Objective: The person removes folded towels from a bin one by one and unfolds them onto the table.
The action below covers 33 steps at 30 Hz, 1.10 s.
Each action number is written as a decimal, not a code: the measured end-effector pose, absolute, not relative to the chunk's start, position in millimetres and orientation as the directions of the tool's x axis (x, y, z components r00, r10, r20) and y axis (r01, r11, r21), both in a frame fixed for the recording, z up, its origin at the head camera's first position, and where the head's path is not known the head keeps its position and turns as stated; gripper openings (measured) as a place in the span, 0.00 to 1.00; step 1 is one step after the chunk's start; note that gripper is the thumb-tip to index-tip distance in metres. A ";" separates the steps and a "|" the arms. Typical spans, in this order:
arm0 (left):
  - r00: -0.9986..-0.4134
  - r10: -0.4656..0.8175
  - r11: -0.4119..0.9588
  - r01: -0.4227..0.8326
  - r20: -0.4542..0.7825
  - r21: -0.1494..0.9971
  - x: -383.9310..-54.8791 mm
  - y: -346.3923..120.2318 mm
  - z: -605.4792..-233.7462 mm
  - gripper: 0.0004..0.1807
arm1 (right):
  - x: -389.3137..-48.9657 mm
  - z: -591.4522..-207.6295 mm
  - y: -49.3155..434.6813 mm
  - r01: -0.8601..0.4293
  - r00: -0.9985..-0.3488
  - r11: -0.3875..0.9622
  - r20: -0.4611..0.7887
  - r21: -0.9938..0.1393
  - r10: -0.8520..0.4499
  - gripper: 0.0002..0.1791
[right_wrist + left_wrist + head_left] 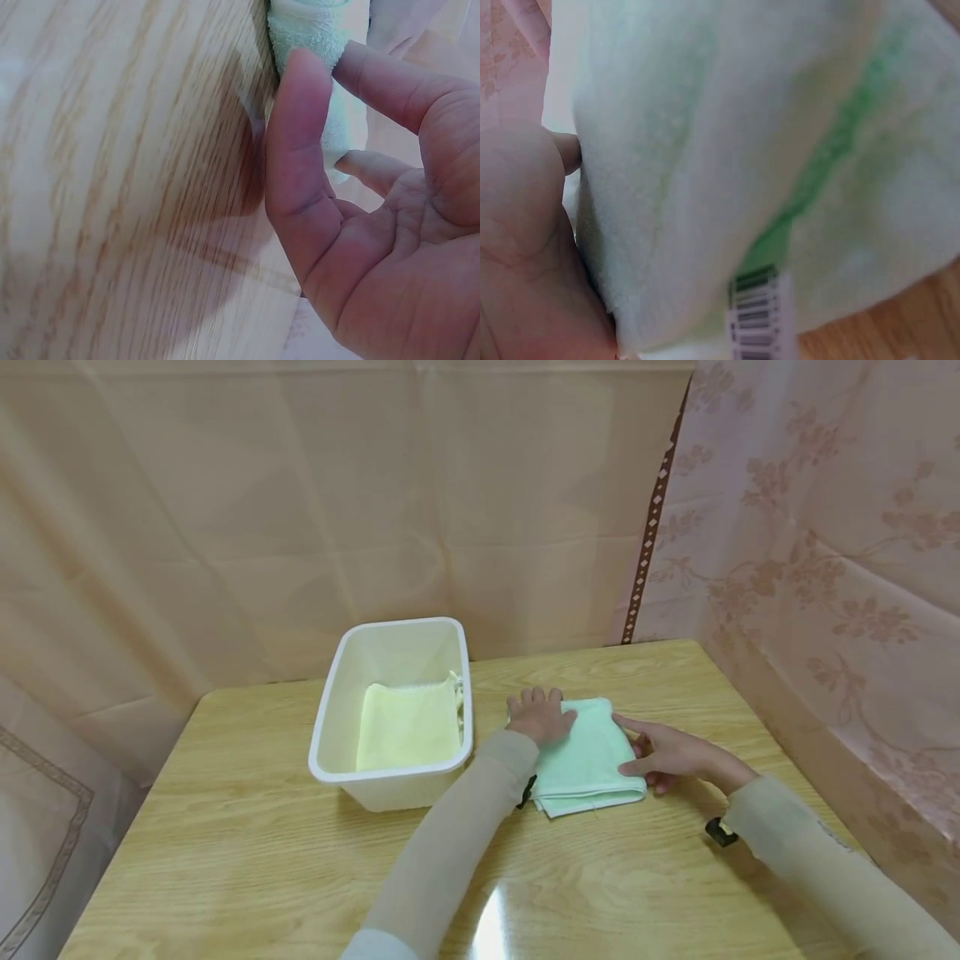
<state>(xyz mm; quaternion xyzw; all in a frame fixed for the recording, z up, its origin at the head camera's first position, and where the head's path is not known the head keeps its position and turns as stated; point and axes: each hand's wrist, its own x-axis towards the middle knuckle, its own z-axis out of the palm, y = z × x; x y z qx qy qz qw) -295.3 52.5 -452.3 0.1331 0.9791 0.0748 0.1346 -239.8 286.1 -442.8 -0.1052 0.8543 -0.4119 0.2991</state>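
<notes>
A folded pale green towel point(588, 752) lies on the table, its loose layered edge facing the near side. My left hand point(542, 717) rests on its left part, fingers spread and thumb on the cloth. Seen from the left wrist, the towel point(705, 150) has a darker green stripe and a white barcode label point(756, 319). At the right edge, my right hand point(671, 753) pinches the towel, index finger and thumb on top and other fingers curled by the side. In the right wrist view, the fingertips point(304, 82) meet the rolled towel edge point(307, 30).
Left of the towel stands a white plastic bin point(390, 772) holding a folded pale yellow cloth point(408, 727). The wooden table point(225, 835) meets a beige curtain point(300, 527) behind and a pink floral curtain point(847, 568) on the right.
</notes>
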 end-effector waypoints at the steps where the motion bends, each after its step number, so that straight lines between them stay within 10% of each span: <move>1: -0.930 0.279 0.954 0.240 -0.240 0.181 -295.6 52.3 -453.1 0.31 | -239.8 -442.7 286.0 0.067 -0.798 0.636 -0.423 -0.769 -0.429 0.54; 20: -0.970 0.241 0.954 0.229 -0.043 0.193 -266.2 45.6 -430.7 0.44 | -255.8 -422.1 293.9 -0.181 -0.885 0.658 -0.171 -0.731 -0.433 0.37; 33: -0.936 0.352 0.656 0.245 -0.003 0.714 -188.4 1.7 -418.8 0.48 | -281.2 -408.9 260.2 -0.361 -0.862 0.566 0.032 -0.742 -0.507 0.28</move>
